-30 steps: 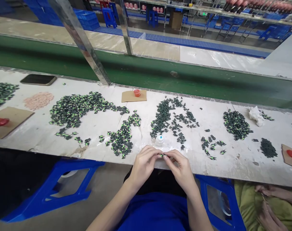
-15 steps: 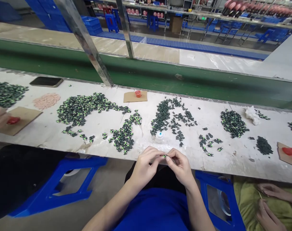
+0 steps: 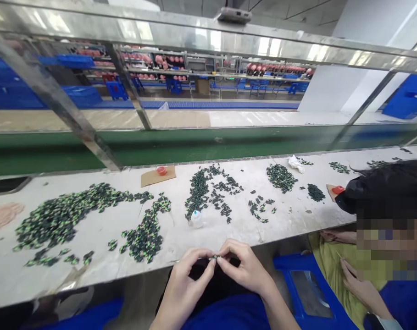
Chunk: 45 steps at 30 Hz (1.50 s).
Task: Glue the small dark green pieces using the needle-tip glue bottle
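My left hand (image 3: 186,282) and my right hand (image 3: 242,268) meet just in front of the table's near edge, fingertips pinched together on one small dark green piece (image 3: 213,258). On the white table (image 3: 101,229) beyond them stands a small white bottle (image 3: 196,219). Left of it lies a heap of black-and-green pieces (image 3: 144,233), and a bigger heap (image 3: 63,213) spreads further left. Plain dark pieces (image 3: 208,190) are scattered behind the bottle.
A small red cup (image 3: 161,170) sits on a cardboard scrap at the table's back. A green conveyor belt (image 3: 194,144) runs behind, under slanted metal posts. A co-worker (image 3: 383,238) sits close on my right, hands in lap. A blue stool (image 3: 308,288) stands between us.
My view has lifted and swung right, bringing the co-worker into sight. My hands stay pinched on the small piece, a little nearer my body off the table edge.
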Motion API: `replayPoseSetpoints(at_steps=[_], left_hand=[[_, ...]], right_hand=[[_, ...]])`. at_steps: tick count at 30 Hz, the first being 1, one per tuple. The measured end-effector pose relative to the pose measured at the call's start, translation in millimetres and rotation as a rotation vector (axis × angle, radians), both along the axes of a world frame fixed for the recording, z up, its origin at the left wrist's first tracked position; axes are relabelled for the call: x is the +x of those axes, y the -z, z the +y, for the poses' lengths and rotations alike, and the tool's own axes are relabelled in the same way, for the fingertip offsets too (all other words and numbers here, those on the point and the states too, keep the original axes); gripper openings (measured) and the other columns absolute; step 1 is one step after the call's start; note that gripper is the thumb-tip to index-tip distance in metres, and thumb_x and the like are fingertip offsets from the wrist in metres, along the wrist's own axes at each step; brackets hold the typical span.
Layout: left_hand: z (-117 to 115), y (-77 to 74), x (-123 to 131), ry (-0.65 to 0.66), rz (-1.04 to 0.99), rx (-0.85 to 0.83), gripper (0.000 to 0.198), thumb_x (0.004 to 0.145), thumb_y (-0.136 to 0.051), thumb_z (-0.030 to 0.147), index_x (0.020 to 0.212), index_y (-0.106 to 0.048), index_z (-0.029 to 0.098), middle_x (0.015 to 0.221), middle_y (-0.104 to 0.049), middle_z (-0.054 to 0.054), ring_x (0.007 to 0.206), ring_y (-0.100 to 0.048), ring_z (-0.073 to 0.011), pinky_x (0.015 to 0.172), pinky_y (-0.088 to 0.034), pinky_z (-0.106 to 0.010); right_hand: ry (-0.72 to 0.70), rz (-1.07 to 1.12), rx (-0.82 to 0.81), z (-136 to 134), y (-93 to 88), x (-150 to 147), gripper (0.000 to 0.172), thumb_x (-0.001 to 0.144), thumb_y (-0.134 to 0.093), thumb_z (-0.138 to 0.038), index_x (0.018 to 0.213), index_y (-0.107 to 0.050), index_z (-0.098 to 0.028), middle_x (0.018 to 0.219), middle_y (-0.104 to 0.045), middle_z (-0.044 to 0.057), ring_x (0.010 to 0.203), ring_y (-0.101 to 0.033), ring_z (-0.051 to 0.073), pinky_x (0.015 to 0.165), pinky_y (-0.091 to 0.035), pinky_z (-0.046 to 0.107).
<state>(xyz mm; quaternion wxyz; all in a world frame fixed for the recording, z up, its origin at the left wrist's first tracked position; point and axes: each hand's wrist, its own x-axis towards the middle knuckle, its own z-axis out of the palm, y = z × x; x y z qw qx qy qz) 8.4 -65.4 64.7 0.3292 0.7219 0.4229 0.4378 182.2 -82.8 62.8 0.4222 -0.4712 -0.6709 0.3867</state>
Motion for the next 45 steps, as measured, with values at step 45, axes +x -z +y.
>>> replayPoseSetpoints(at_steps=[45], left_hand=[[32.8,12.9,-17.6,0.269,0.059,0.333,0.026,0.087,-0.050,0.003,0.098,-0.064,0.020,0.077,-0.071,-0.002,0.073,-0.066,-0.0136,0.066,-0.054,-0.021]], right_hand=[[-0.109,-0.051,-0.020,23.5,-3.0,-6.8,0.013,0.071,-0.052,-0.013,0.069,-0.043,-0.023,0.066,-0.045,-0.004,0.056,-0.043,0.009,0.051,-0.039,0.020]])
